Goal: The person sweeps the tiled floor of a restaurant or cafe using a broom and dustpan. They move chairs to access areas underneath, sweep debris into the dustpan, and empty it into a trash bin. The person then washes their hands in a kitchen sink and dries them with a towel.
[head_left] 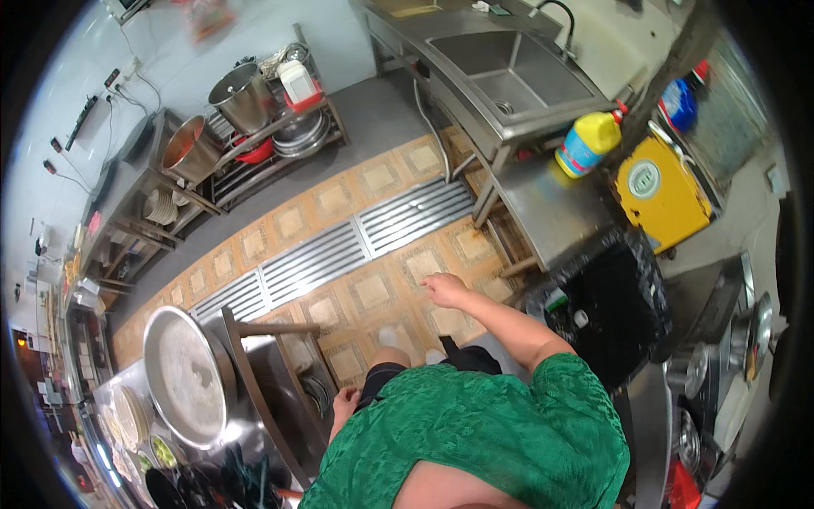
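Observation:
My right arm reaches out ahead over the tiled floor [371, 288]. My right hand [443, 290] is held in the air with its fingers loosely bent and slightly apart, and I see nothing in it. It is nearest to a black-lined bin [627, 331], which stands to its right. Low at my left side hangs my left hand [345, 402], close to my dark shorts and beside a metal table frame [270, 390]. Its fingers are partly hidden but look relaxed, with no object showing in them.
A metal floor grate [314, 261] crosses the tiles. Ahead right stands a steel sink [513, 81], with a yellow jug [589, 142] near it. A rack at the far left carries a large steel pot [242, 97]. At my left sits a wide metal basin [182, 373].

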Tool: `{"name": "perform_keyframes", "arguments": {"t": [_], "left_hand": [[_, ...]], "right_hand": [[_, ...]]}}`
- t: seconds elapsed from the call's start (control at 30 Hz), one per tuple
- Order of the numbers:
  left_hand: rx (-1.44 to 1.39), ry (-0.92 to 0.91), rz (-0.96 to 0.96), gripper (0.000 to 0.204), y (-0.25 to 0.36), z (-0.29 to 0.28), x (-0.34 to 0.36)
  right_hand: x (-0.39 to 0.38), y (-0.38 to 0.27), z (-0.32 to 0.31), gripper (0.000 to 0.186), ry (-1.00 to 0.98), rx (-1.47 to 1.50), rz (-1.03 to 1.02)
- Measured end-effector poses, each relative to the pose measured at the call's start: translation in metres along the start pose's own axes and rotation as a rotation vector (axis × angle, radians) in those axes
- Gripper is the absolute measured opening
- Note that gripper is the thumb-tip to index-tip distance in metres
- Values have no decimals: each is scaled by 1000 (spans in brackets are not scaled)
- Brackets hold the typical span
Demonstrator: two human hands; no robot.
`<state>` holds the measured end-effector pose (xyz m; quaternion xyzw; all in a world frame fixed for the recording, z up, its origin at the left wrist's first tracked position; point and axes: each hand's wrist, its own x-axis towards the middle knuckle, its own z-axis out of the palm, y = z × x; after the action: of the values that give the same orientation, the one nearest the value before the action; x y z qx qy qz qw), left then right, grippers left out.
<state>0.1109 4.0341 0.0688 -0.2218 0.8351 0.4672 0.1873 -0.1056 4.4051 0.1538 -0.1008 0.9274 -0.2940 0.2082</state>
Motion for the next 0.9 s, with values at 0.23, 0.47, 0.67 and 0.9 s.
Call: {"name": "perform_keyframes", "arguments": {"t": [0.23,0.47,0.67,0.9], "left_hand": [[274,-197,6,20,18,-30,237],[599,-262,596,27,354,-25,465],[370,-198,942,24,646,58,591],[321,-289,1356,21,851,165,639]], "right_hand": [[123,14,-74,31,67,-22,20],[150,89,-149,27,414,47,234],[227,84,-251,18,803,345,255],[360,134,-383,18,953,411,190]]}}
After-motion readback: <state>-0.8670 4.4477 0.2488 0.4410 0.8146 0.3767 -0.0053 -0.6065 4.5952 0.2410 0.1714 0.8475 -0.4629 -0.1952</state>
